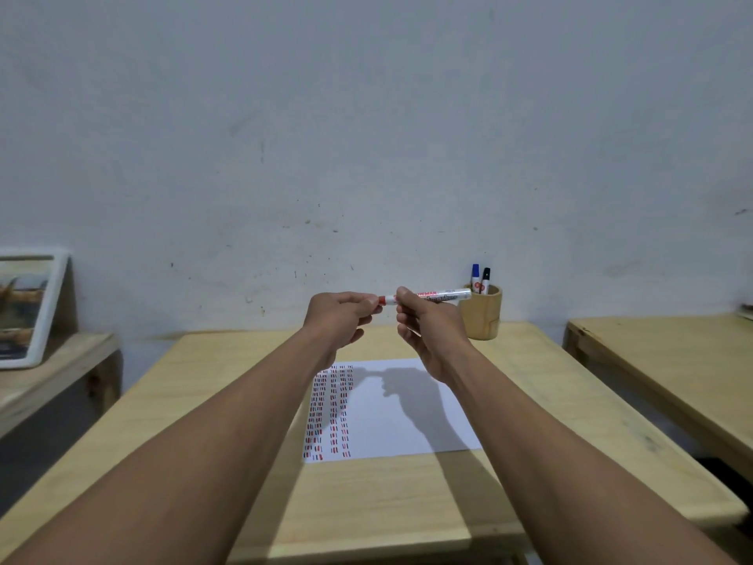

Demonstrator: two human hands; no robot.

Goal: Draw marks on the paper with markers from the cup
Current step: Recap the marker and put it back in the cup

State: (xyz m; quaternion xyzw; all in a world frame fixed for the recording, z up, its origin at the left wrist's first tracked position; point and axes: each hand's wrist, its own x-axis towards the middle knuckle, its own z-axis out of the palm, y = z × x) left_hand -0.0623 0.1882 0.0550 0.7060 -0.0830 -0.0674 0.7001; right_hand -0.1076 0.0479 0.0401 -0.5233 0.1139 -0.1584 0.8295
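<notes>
I hold a white marker with red trim level in the air above the table. My right hand grips its barrel. My left hand pinches the red cap end. Below lies a white sheet of paper with columns of short red and dark dashes down its left side. A wooden cup stands at the back right of the table, with a blue-capped marker and a black-capped marker upright in it.
The paper rests on a light wooden table against a grey wall. Another wooden table stands to the right across a gap. On a low surface at the left leans a white-framed picture.
</notes>
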